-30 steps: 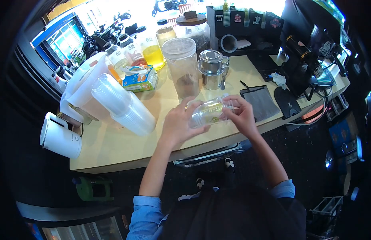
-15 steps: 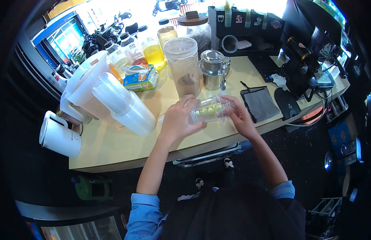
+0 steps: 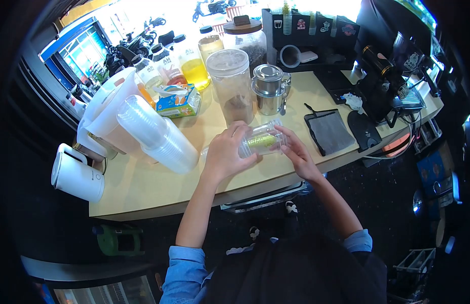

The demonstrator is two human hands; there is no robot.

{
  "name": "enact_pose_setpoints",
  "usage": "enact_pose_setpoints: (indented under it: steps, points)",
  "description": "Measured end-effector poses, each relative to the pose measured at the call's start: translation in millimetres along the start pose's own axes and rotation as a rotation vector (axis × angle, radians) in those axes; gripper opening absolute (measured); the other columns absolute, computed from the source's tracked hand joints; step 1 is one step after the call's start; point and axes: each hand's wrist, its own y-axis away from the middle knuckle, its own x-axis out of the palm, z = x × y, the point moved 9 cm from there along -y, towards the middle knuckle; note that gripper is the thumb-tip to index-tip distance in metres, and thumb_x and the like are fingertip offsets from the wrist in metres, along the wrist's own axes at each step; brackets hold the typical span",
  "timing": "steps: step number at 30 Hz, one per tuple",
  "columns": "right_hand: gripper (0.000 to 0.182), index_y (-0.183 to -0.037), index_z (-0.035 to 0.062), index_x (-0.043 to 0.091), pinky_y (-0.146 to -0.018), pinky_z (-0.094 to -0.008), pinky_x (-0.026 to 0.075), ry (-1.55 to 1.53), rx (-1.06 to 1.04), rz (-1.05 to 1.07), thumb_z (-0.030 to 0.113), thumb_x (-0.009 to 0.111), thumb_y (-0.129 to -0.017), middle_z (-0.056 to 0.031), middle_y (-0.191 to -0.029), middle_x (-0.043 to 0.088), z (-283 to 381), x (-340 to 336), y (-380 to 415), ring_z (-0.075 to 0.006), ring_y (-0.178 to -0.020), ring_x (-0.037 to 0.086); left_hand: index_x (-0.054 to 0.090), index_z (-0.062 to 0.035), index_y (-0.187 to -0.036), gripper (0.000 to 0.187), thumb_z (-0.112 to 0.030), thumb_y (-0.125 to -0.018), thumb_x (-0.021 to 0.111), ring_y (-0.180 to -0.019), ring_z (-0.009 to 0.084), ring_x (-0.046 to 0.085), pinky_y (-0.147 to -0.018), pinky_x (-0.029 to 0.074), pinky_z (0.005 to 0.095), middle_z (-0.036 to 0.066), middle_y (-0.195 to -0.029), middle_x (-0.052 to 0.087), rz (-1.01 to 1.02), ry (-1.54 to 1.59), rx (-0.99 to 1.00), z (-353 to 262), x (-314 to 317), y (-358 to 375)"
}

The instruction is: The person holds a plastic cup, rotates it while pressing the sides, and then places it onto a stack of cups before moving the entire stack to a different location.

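Note:
A stack of clear plastic cups (image 3: 261, 141) with yellow-green print lies on its side between my hands, just above the counter's front part. My left hand (image 3: 226, 154) is wrapped around the stack's left part, and a bit of clear plastic shows past the hand on its left. At the stack's right end, my right hand (image 3: 299, 154) grips with thumb and fingers around the rim side. How many cups are nested there I cannot make out. Right behind the cups stands a tall clear canister (image 3: 232, 86) with brown contents.
To the left, a leaning stack of large clear cups (image 3: 159, 134) rests by a white pitcher (image 3: 111, 109) and a white kettle (image 3: 78, 174). Behind are a tissue pack (image 3: 179, 103) and bottles (image 3: 193, 63). A metal drip filter (image 3: 269, 88) and a grey cloth (image 3: 330, 133) sit rightward.
My right hand has shifted slightly left and down at the stack's end, its fingers straighter. The yellow-green print looks a little different in position. My left hand stays nearly in place.

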Motion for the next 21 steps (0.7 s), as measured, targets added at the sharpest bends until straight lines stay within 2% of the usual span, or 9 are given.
enact_pose_setpoints:
  steps: [4, 9, 11, 12, 14, 16, 18, 20, 21]
  points:
    - [0.049, -0.14, 0.0045, 0.036, -0.095, -0.0302, 0.041, -0.022, 0.017, 0.009, 0.0, 0.046, -0.093, -0.0094, -0.128, 0.048, -0.4, 15.2, -6.3, -0.0158, -0.11, 0.05, 0.055, -0.0057, -0.114, 0.061, -0.038, -0.065, 0.073, -0.101, 0.0302, 0.059, -0.087, 0.047, 0.0418, 0.011, -0.12, 0.055, -0.012, -0.008, 0.008, -2.6, -1.0, 1.2]
    - [0.032, -0.122, 0.0006, 0.052, -0.078, -0.0241, 0.048, 0.114, -0.011, -0.077, -0.003, 0.051, -0.09, -0.0063, -0.108, 0.056, 3.4, 18.7, -17.1, -0.0097, -0.089, 0.058, 0.051, -0.0052, -0.122, 0.075, -0.044, -0.063, 0.077, -0.103, 0.0314, 0.059, -0.09, 0.046, 0.0427, 0.012, -0.122, 0.054, -0.088, 0.027, 0.042, -11.9, -15.3, 9.6]
    - [0.029, -0.119, 0.0, 0.052, -0.079, -0.0244, 0.049, 0.116, 0.003, -0.084, -0.002, 0.053, -0.09, -0.0071, -0.11, 0.057, 0.7, 14.3, -19.1, -0.0099, -0.09, 0.058, 0.048, -0.0056, -0.127, 0.086, -0.047, -0.059, 0.08, -0.106, 0.0317, 0.058, -0.091, 0.045, 0.0424, 0.013, -0.122, 0.055, -0.079, 0.047, -0.025, -9.6, -27.8, 16.7]
    - [0.027, -0.116, -0.0006, 0.053, -0.079, -0.0247, 0.049, 0.117, 0.024, -0.099, -0.002, 0.054, -0.09, -0.0078, -0.112, 0.057, -1.7, 12.2, -19.4, -0.0101, -0.091, 0.058, 0.048, -0.0056, -0.127, 0.086, -0.047, -0.059, 0.08, -0.106, 0.0317, 0.058, -0.091, 0.045, 0.0424, 0.013, -0.122, 0.055, -0.083, 0.043, -0.027, -4.8, -31.4, 20.7]
    - [0.027, -0.115, -0.0007, 0.053, -0.076, -0.0236, 0.049, 0.129, 0.016, -0.094, -0.002, 0.057, -0.088, -0.0076, -0.11, 0.058, -0.2, 16.6, -19.9, -0.009, -0.09, 0.058, 0.048, -0.0065, -0.127, 0.088, -0.044, -0.056, 0.083, -0.108, 0.0309, 0.057, -0.091, 0.046, 0.0419, 0.013, -0.12, 0.056, 0.1, -0.047, -0.181, 20.1, -17.4, 31.3]
    - [0.027, -0.113, -0.0008, 0.053, -0.074, -0.0226, 0.05, 0.138, 0.01, -0.089, -0.003, 0.059, -0.087, -0.0074, -0.108, 0.059, 2.5, 24.8, -19.7, -0.008, -0.088, 0.058, 0.049, -0.0071, -0.127, 0.086, -0.043, -0.056, 0.083, -0.108, 0.0293, 0.057, -0.09, 0.046, 0.0414, 0.013, -0.118, 0.057, 0.092, -0.064, -0.187, 19.9, -14.1, 36.1]
    - [0.03, -0.109, -0.0002, 0.056, -0.064, -0.0211, 0.048, 0.156, 0.019, -0.134, 0.002, 0.069, -0.081, -0.0038, -0.097, 0.06, 4.9, 30.9, -20.0, -0.0059, -0.075, 0.058, 0.049, -0.0077, -0.126, 0.085, -0.041, -0.056, 0.083, -0.108, 0.0277, 0.057, -0.09, 0.045, 0.0409, 0.012, -0.117, 0.058, 0.082, -0.083, -0.188, 17.9, -5.7, 39.9]
    - [0.031, -0.108, -0.0002, 0.056, -0.063, -0.0209, 0.048, 0.152, 0.036, -0.14, 0.002, 0.07, -0.08, -0.0038, -0.097, 0.06, 1.2, 30.3, -21.3, -0.0054, -0.074, 0.058, 0.05, -0.0083, -0.124, 0.084, -0.041, -0.055, 0.084, -0.104, 0.0254, 0.058, -0.09, 0.043, 0.0399, 0.01, -0.116, 0.057, -0.132, -0.214, -0.029, -0.3, -9.7, 44.6]
    - [0.032, -0.108, -0.0002, 0.056, -0.062, -0.0207, 0.048, 0.151, 0.053, -0.149, 0.002, 0.071, -0.08, -0.0039, -0.097, 0.06, -0.8, 28.7, -21.5, -0.0049, -0.073, 0.058, 0.05, -0.0083, -0.124, 0.084, -0.041, -0.055, 0.084, -0.104, 0.0254, 0.058, -0.09, 0.043, 0.0399, 0.01, -0.116, 0.057, -0.134, -0.214, -0.031, 0.1, -8.6, 46.8]
